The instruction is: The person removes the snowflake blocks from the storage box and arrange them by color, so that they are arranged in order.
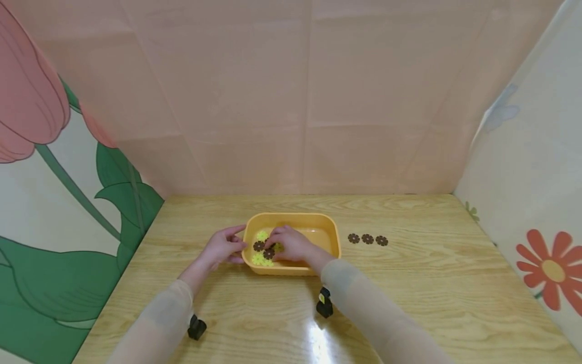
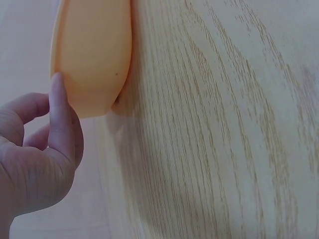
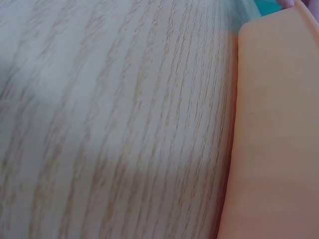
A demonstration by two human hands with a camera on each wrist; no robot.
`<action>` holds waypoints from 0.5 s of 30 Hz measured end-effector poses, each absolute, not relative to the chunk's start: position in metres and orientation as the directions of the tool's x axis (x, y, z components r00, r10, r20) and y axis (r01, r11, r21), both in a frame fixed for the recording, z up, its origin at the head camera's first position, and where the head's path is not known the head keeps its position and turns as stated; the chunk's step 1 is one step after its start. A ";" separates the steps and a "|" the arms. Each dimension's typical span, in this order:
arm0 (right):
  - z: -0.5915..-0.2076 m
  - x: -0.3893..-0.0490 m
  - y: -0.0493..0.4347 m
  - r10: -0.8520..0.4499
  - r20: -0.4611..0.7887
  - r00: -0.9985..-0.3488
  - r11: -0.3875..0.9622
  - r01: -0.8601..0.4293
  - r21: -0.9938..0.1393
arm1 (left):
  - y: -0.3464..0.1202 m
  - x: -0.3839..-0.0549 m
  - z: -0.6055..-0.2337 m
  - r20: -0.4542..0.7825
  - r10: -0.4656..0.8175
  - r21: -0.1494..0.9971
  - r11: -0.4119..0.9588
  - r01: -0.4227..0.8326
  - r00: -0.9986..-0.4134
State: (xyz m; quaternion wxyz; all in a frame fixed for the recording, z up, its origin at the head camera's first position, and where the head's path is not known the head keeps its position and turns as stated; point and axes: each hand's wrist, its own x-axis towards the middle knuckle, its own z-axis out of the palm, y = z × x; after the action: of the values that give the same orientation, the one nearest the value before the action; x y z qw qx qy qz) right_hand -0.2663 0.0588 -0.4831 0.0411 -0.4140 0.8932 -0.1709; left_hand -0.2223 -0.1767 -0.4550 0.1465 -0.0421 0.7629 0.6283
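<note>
A yellow-orange plastic bin stands on the wooden table. Small flower-shaped pieces lie at its left end: yellow ones and dark brown ones. My left hand is at the bin's left end, its spread fingers touching the outer wall. In the left wrist view, a fingertip meets the bin's rim. My right hand reaches down into the bin, its fingertips among the pieces beside a dark brown flower. Whether it pinches one is not clear. Only the bin's outer side fills the right wrist view's right part.
Three dark brown flower pieces lie in a row on the table, right of the bin. A pink sheet hangs behind the table. Flower-printed sheets flank both sides. A black device is worn at each wrist.
</note>
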 end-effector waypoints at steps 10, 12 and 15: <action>-0.482 -0.265 0.059 -0.762 0.089 -0.642 0.581 -0.737 -0.345 | -0.176 -0.222 -0.455 -0.276 0.113 0.947 0.199 -0.251 -0.954; -0.481 -0.265 0.059 -0.754 0.074 -0.653 0.591 -0.723 -0.358 | -0.176 -0.222 -0.455 -0.276 0.112 0.947 0.203 -0.250 -0.955; -0.481 -0.265 0.059 -0.749 0.068 -0.659 0.595 -0.714 -0.369 | -0.176 -0.222 -0.455 -0.278 0.112 0.945 0.208 -0.251 -0.954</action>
State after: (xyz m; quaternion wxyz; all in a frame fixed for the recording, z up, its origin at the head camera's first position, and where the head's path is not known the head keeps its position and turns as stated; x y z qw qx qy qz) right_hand -0.2651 0.0587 -0.4807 0.0470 -0.4101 0.8919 -0.1850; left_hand -0.2223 -0.1755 -0.4552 0.1447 -0.0455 0.7636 0.6277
